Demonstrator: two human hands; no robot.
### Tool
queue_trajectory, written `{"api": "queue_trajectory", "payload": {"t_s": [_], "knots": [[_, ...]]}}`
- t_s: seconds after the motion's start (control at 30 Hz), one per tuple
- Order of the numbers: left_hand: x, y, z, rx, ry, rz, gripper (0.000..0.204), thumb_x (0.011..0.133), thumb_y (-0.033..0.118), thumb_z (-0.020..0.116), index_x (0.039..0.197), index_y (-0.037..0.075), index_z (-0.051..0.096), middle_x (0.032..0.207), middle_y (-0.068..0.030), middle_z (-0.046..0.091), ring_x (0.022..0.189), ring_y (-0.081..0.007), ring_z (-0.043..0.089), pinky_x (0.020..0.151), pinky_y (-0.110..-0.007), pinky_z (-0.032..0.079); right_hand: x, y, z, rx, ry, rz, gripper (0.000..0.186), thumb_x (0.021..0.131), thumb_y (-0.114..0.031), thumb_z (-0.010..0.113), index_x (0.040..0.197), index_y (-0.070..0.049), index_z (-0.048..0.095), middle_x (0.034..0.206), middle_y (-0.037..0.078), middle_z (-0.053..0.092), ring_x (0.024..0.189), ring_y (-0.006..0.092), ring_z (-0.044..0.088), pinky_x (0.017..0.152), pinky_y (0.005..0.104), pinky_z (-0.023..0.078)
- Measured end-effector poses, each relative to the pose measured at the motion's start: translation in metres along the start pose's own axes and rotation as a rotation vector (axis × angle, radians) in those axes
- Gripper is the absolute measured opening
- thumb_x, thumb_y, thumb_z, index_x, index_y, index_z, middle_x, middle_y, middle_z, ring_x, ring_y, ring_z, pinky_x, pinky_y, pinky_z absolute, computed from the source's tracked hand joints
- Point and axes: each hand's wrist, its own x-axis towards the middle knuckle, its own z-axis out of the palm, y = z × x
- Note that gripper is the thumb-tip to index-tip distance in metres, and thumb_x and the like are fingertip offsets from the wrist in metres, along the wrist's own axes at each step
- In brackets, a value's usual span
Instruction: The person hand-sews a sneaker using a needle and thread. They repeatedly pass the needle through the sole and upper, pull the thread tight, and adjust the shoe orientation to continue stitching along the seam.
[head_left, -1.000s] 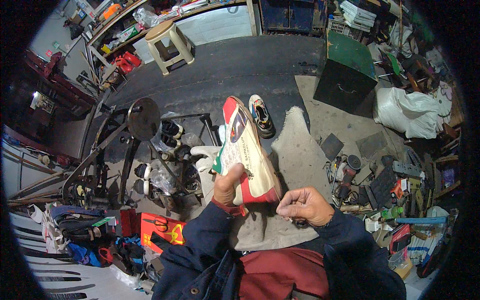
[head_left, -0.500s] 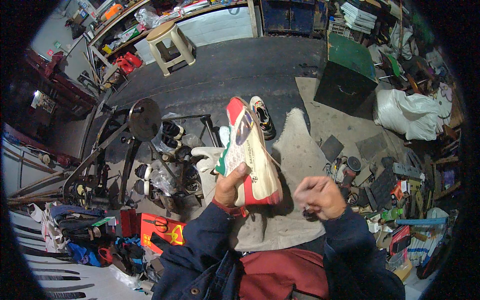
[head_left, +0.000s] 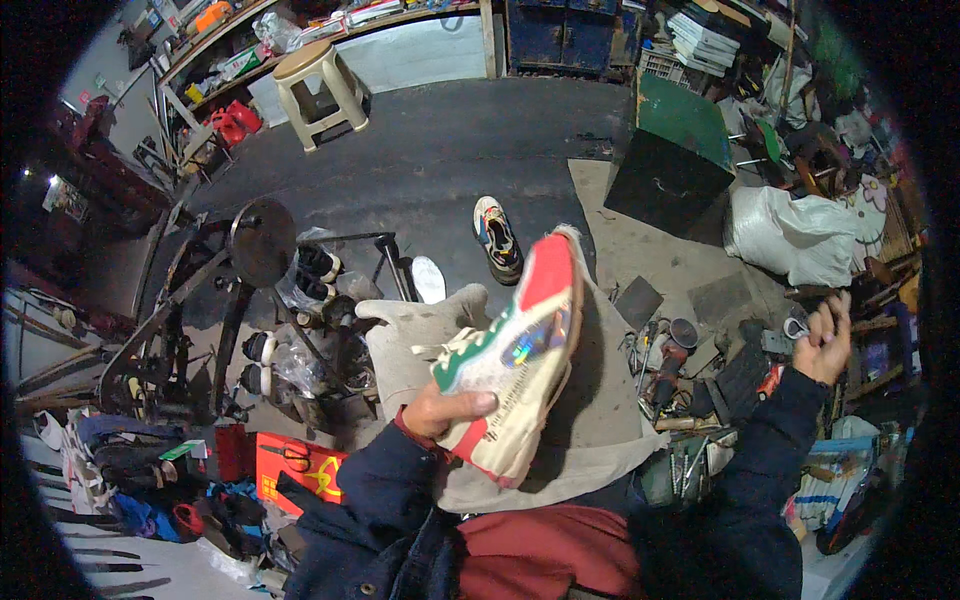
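Observation:
My left hand (head_left: 450,410) grips a sneaker (head_left: 520,355) by its heel end, thumb across the side. The shoe is cream and white with a red toe, green lace area and pale laces; it is tilted, toe pointing away and to the right. Below it, a grey-beige cloth (head_left: 600,420) covers my lap. My right hand (head_left: 825,345) is raised far to the right, fingers bent, over the clutter. A small pale round thing (head_left: 795,328) shows beside its fingertips; whether they touch it I cannot tell. A similar sneaker (head_left: 496,240) stands on the floor ahead.
On the left stands a black metal machine with a round disc (head_left: 263,238). A white insole (head_left: 428,280) lies near it. Scissors (head_left: 290,457) rest on a red box at lower left. Tools and scraps crowd the right, near a green box (head_left: 675,150) and white sack (head_left: 790,235). A stool (head_left: 320,95) stands behind.
My right hand has swung from beside the shoe out to the far right. The sneaker has moved slightly right and tilted rightward in my left hand, uncovering the insole and more of the floor sneaker.

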Motion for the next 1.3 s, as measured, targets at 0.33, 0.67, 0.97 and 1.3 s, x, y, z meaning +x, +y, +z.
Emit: {"api": "queue_trajectory", "payload": {"t_s": [0.33, 0.67, 0.97, 1.3], "knots": [[0.011, -0.011, 0.0, -0.25, 0.255, 0.195, 0.052, 0.096, 0.023, 0.059, 0.139, -0.004, 0.049, 0.129, -0.0177, 0.063, 0.114, -0.0306, 0.065, 0.103, -0.044, 0.05, -0.036, -0.004, -0.008, -0.405, 0.355, -0.083, 0.036, 0.095, -0.028, 0.066, 0.124, -0.007, 0.063, 0.082, -0.004, 0.058, 0.05, 0.0015, 0.032, 0.044, 0.018, 0.022], [0.01, -0.024, 0.01, -0.047, 0.274, 0.206, 0.053, 0.095, 0.013, 0.062, 0.143, 0.001, 0.044, 0.132, -0.0116, 0.06, 0.118, -0.023, 0.06, 0.104, -0.036, 0.045, -0.164, 0.152, 0.179, -0.809, -0.629, 0.398, 0.017, 0.092, -0.016, 0.069, 0.1, -0.001, 0.072, 0.084, -0.001, 0.069, 0.068, 0.0044, 0.055, 0.063, 0.021, 0.044], [0.011, -0.025, 0.014, -0.005, 0.258, 0.205, 0.052, 0.092, 0.019, 0.065, 0.139, 0.002, 0.046, 0.111, -0.0043, 0.059, 0.095, -0.0141, 0.053, 0.084, -0.028, 0.041, -0.174, 0.182, 0.21, -0.806, -0.698, 0.565, 0.016, 0.093, -0.017, 0.071, 0.092, -0.002, 0.066, 0.077, -0.001, 0.065, 0.063, 0.0012, 0.05, 0.056, 0.0193, 0.039], [-0.003, -0.02, 0.005, -0.326, 0.232, -0.036, 0.055, 0.096, 0.017, 0.06, 0.145, -0.002, 0.043, 0.137, -0.0158, 0.059, 0.123, -0.028, 0.06, 0.107, -0.039, 0.044, -0.136, 0.17, 0.161, -0.978, -0.655, 0.452, 0.021, 0.088, -0.012, 0.072, 0.104, -0.003, 0.061, 0.078, 0.001, 0.062, 0.067, 0.0044, 0.054, 0.058, 0.0216, 0.042]]}}
